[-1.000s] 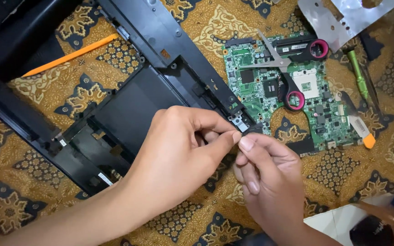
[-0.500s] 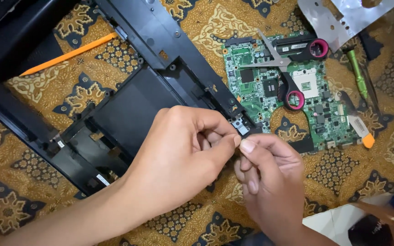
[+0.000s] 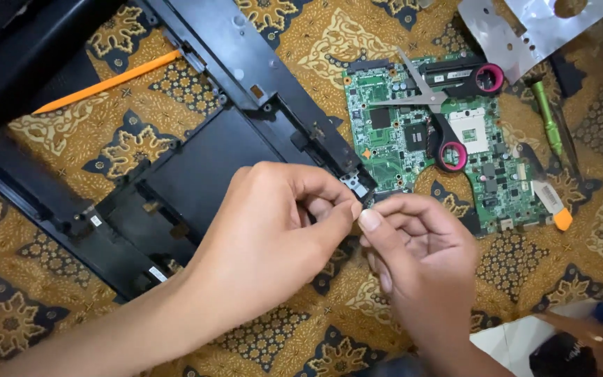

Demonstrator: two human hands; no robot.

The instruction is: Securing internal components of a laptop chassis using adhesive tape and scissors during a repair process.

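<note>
My left hand (image 3: 273, 237) and my right hand (image 3: 420, 258) meet fingertip to fingertip just above the near corner of a black laptop base frame (image 3: 232, 146). Both hands are pinched shut at the same spot, on something tiny that the fingers hide. The frame lies diagonally across a brown patterned cloth (image 3: 36, 307). A green circuit board (image 3: 399, 139) lies flat just right of the frame's corner, behind my right hand.
Scissors with pink-lined black handles (image 3: 448, 105) rest on the board. An orange pry stick (image 3: 106, 84) lies at the upper left. A green screwdriver (image 3: 547, 119), an orange-tipped tool (image 3: 553, 206) and a silver metal sheet (image 3: 525, 28) are at the right. A blurred white object (image 3: 518, 342) sits bottom right.
The two hands stay pinched together at the frame's corner; the fingertips have shifted only slightly.
</note>
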